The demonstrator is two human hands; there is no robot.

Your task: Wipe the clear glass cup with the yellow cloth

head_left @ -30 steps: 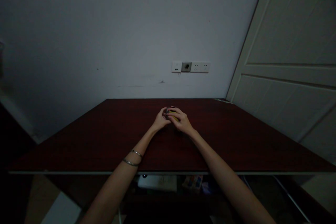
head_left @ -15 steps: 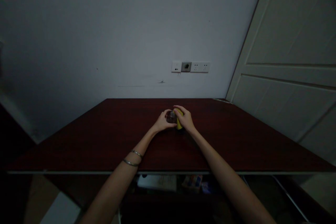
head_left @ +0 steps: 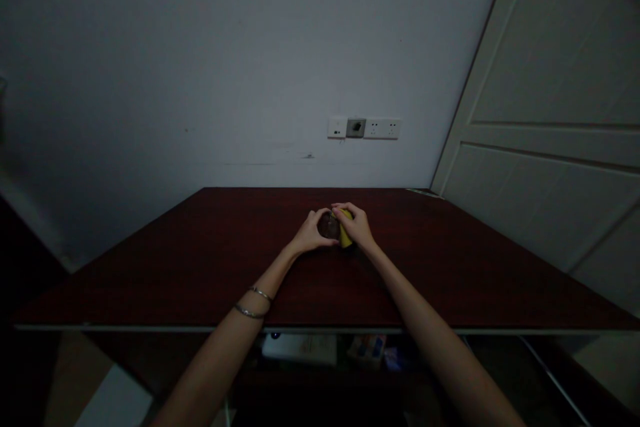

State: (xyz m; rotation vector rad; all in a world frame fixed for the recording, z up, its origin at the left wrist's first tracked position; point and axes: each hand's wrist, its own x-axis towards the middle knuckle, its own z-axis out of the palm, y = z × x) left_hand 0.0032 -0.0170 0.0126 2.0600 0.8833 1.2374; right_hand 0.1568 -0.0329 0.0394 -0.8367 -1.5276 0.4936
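Observation:
Above the middle of the dark red desk (head_left: 230,267), my left hand (head_left: 309,233) is curved round a small, rounded see-through vessel that looks like a glass cup (head_left: 329,225). Its thumb lies along the near side and its fingers along the far side. My right hand (head_left: 356,225) grips a yellow piece (head_left: 345,236), perhaps a cloth or sponge, against the cup's right side. Dim light and the fingers hide its exact kind. Both hands are close together, and whether the cup rests on the desk I cannot tell.
A pale wall with a row of sockets (head_left: 364,128) rises behind the desk. At the right stands a cream panelled door (head_left: 550,100). Below the desk's front edge, a shelf holds a white box-like thing (head_left: 300,349) and a few small packets (head_left: 369,349).
Both hands, the cup and the yellow piece have shifted very slightly to the right in the picture. The yellow piece remains at the cup's right side; both grips continue.

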